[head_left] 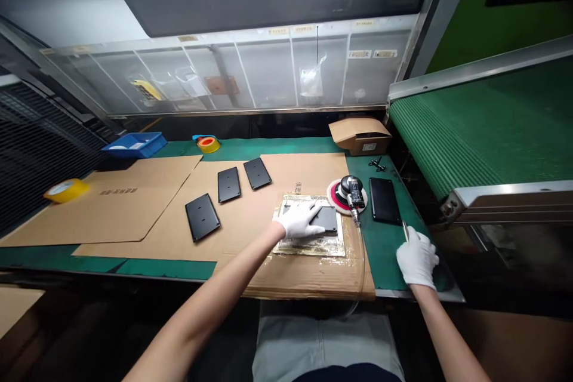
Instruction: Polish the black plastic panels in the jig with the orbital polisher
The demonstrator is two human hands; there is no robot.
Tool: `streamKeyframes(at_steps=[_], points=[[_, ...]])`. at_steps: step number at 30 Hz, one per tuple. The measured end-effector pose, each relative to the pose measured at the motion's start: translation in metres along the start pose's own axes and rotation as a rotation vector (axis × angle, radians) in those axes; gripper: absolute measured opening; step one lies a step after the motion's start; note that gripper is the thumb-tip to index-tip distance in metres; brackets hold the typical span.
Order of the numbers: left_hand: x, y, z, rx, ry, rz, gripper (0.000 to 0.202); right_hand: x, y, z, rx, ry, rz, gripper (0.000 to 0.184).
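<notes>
My left hand (pixel 302 219), in a white glove, lies with fingers spread on a flat dark grey panel (pixel 326 219). This panel rests in a pale, tape-edged frame (pixel 333 248), its left part hidden under the hand. My right hand (pixel 418 256), also gloved, is closed around a thin, light-coloured tool (pixel 405 230) whose kind I cannot make out. The tool's tip points at the lower right corner of a black panel (pixel 385 200); whether they touch I cannot tell. Between the hands stands a round polisher (pixel 347 194) with a white and red pad.
Three black panels (pixel 203 218) lie on cardboard (pixel 161 239) to the left. Yellow tape rolls (pixel 67 190), a blue bin (pixel 136 144) and an open carton (pixel 362 136) stand farther out. The polisher's clear hose (pixel 362 262) crosses the front edge. A green conveyor (pixel 492 131) borders the right.
</notes>
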State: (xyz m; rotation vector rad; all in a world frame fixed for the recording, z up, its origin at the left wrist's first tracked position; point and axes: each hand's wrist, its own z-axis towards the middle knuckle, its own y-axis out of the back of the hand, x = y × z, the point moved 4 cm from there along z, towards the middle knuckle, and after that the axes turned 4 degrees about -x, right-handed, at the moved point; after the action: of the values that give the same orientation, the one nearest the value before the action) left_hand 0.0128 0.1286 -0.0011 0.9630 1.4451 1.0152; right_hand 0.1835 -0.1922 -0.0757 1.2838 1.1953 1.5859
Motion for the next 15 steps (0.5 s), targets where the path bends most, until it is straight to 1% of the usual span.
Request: streamKeyframes(at_steps=[2, 3, 4, 6, 7, 8, 9, 10, 11, 12, 13, 15], points=[[0.000, -0.012, -0.014, -0.091, 0.025, 0.009, 0.083, 0.007, 0.008, -0.002, -0.051, -0.039, -0.001, 0.053], [0.001, -0.017, -0.018, -0.126, 0.034, 0.026, 0.082, 0.016, 0.014, -0.001, -0.092, -0.037, 0.015, 0.052], [0.001, -0.020, -0.019, -0.146, 0.037, 0.041, 0.081, 0.031, 0.022, 0.000, -0.132, -0.001, 0.047, 0.051], [0.003, -0.024, -0.018, -0.167, 0.030, 0.054, 0.080, 0.076, 0.038, 0.005, -0.166, 0.143, 0.158, 0.056], [0.003, -0.025, -0.017, -0.175, 0.026, 0.053, 0.078, 0.104, 0.044, 0.010, -0.136, 0.226, 0.218, 0.063], [0.004, -0.026, -0.015, -0.182, 0.026, 0.045, 0.077, 0.133, 0.049, 0.016, -0.070, 0.282, 0.267, 0.073], [0.006, -0.026, -0.015, -0.191, 0.030, 0.027, 0.075, 0.158, 0.051, 0.023, 0.023, 0.279, 0.287, 0.085], [0.007, -0.028, -0.015, -0.206, 0.044, -0.004, 0.073, 0.181, 0.052, 0.030, 0.117, 0.253, 0.266, 0.093], [0.010, -0.029, -0.016, -0.235, 0.074, -0.053, 0.071, 0.199, 0.053, 0.037, 0.176, 0.227, 0.230, 0.092], [0.014, -0.030, -0.019, -0.280, 0.122, -0.117, 0.070, 0.213, 0.054, 0.043, 0.206, 0.210, 0.195, 0.086], [0.018, -0.030, -0.024, -0.340, 0.181, -0.197, 0.068, 0.223, 0.057, 0.048, 0.209, 0.222, 0.172, 0.075], [0.028, -0.028, -0.039, -0.477, 0.297, -0.368, 0.066, 0.236, 0.065, 0.055, 0.144, 0.334, 0.185, 0.053]])
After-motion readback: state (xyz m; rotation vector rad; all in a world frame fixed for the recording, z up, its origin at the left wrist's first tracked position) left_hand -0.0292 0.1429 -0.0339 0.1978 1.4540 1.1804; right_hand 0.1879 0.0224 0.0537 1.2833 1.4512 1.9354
